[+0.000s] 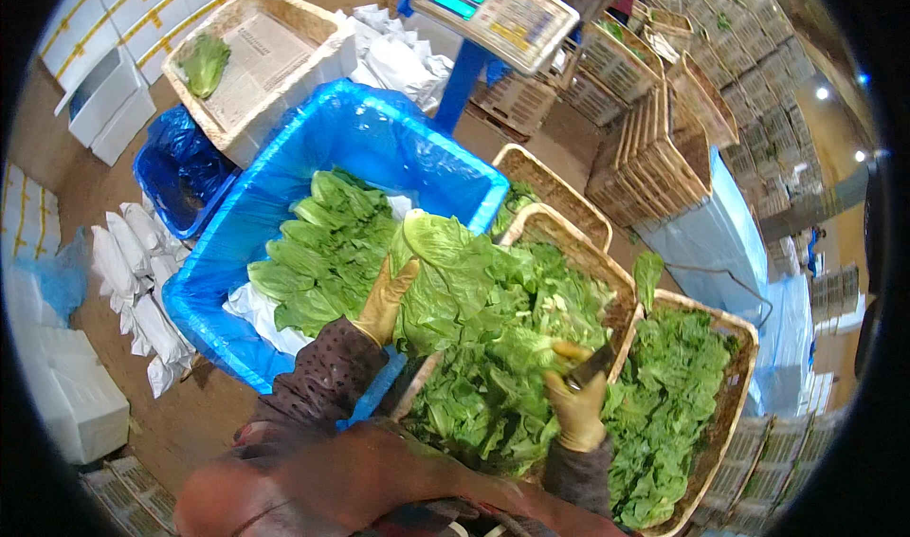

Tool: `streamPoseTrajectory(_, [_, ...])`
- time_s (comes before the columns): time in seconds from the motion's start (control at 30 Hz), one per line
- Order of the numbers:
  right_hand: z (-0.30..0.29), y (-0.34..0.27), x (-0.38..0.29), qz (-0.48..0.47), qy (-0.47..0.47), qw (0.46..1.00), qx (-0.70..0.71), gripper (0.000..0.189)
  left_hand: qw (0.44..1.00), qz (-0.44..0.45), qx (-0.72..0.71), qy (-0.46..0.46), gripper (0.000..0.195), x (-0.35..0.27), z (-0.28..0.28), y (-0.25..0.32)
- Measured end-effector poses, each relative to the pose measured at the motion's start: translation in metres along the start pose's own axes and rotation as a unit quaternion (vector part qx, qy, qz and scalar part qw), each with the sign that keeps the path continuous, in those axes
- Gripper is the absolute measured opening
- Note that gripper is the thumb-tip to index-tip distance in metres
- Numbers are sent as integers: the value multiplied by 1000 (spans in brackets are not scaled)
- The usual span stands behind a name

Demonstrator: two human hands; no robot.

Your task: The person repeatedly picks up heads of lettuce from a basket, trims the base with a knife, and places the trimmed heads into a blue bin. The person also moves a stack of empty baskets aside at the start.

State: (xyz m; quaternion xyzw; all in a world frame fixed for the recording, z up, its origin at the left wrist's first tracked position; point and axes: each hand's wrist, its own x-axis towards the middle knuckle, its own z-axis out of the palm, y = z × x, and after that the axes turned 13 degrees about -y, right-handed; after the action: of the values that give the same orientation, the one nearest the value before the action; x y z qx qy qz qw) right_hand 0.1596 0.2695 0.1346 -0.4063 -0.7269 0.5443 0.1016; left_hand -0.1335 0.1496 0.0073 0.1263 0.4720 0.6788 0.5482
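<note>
My left hand (pixel 387 299), in a yellowish rubber glove, holds a head of leafy green lettuce (pixel 444 274) between the blue-lined container and the crates. My right hand (pixel 579 398), gloved alike, grips a knife (pixel 591 368) with a broad dark blade, and its fingers are close to another lettuce (pixel 522 352) in the crate before me. Whether they touch that lettuce I cannot tell. At the left, lettuce heads (pixel 327 252) lie in overlapping rows inside a container lined with blue plastic film (pixel 227 252). Loose leaves and heads fill the plastic crate (pixel 625 292) under my right hand.
Another crate (pixel 739 395) of lettuce stands at the right. A digital scale (pixel 498 11) on a blue post rises beyond the blue liner. A foam box (pixel 263 61) holding one lettuce is at the upper left. White bags (pixel 146 252) lie on the floor; stacked crates (pixel 654 160) stand farther back.
</note>
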Motion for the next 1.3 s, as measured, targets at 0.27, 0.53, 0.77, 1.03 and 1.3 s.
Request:
streamPoseTrajectory(0.27, [-60, 46, -89, 275, 173, 899, -292, 77, 998, 19, -16, -60, 65, 26, -127, 51])
streamPoseTrajectory(0.53, [-5, 80, -67, 268, 42, 936, -226, 60, 925, 197, 138, 295, 92, 221, -184, 86])
streamPoseTrajectory(0.77, [21, 81, -74, 324, -84, 924, -183, 60, 584, 274, 586, 491, 78, 248, -191, 36])
streamPoseTrajectory(1.03, [-27, 127, -195, 223, 36, 939, -258, 57, 409, 200, 881, 126, 49, 250, -175, 89])
streamPoseTrajectory(1.3, [-280, 116, -344, 434, 534, 716, -118, 51, 769, 360, 459, -260, 45, 170, 224, -50])
